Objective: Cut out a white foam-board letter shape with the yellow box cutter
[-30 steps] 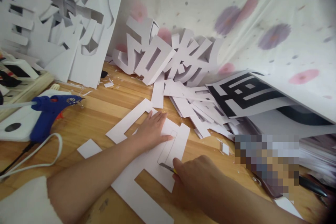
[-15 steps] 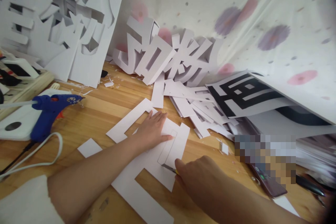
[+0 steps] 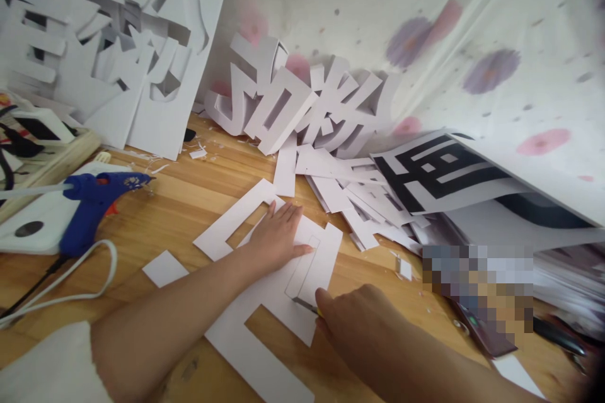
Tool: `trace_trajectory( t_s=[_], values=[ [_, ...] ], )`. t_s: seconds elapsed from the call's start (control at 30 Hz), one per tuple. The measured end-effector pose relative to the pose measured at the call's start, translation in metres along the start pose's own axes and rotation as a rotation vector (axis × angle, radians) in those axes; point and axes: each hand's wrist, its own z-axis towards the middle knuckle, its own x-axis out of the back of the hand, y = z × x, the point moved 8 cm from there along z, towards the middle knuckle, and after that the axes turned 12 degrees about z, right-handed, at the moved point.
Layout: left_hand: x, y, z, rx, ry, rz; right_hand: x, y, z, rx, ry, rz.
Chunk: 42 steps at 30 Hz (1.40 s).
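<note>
A white foam-board cut-out (image 3: 265, 293) shaped like a character lies flat on the wooden table. A narrow rectangle is outlined on its right part. My left hand (image 3: 278, 236) presses on the board with fingers stretched and thumb out beside the outline. My right hand (image 3: 354, 321) is closed around a craft knife (image 3: 306, 304); only its blade and a bit of yellow handle show. The blade touches the board at the lower end of the outline. A small white offcut (image 3: 165, 267) lies left of the board.
At left a blue glue gun (image 3: 87, 208) rests on a white box, its cord looping nearby. Behind stand assembled white letters (image 3: 278, 97) and cut-out boards (image 3: 155, 75). White strips (image 3: 331, 170), a black-printed sheet (image 3: 439, 167) and a phone (image 3: 486, 327) lie to the right.
Both hands and the knife keep almost the same place on the board. The whole view has shifted slightly.
</note>
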Motion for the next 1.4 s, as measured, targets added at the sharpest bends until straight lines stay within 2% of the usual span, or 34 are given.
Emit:
trace_trajectory(
  t_s=[0.17, 0.33, 0.43, 0.6, 0.83, 1.03, 1.23, 1.4],
  values=[
    [-0.001, 0.000, 0.000, -0.008, -0.001, 0.006, -0.005, 0.007, -0.008, -0.004, -0.042, 0.088],
    [-0.001, 0.000, 0.001, -0.009, 0.000, 0.018, -0.010, 0.018, -0.014, -0.138, 0.078, 0.168],
    [0.000, 0.001, 0.001, -0.010, 0.006, 0.025, -0.012, 0.013, -0.011, -0.171, 0.125, 0.183],
    [0.002, 0.001, -0.002, -0.018, 0.014, 0.027, -0.014, 0.008, -0.006, -0.215, 0.106, 0.177],
    [0.000, 0.001, 0.000, -0.012, 0.021, 0.029, -0.015, 0.008, -0.003, -0.194, 0.083, 0.166],
    [-0.004, 0.001, 0.003, -0.010, 0.026, 0.016, -0.010, 0.000, 0.005, -0.069, 0.180, 0.050],
    [-0.004, 0.002, 0.003, -0.010, 0.032, -0.001, 0.001, -0.008, 0.009, -0.005, 0.068, -0.018],
    [0.000, 0.001, 0.000, -0.026, 0.043, -0.012, 0.004, -0.009, 0.005, 0.024, 0.153, -0.032]
  ],
)
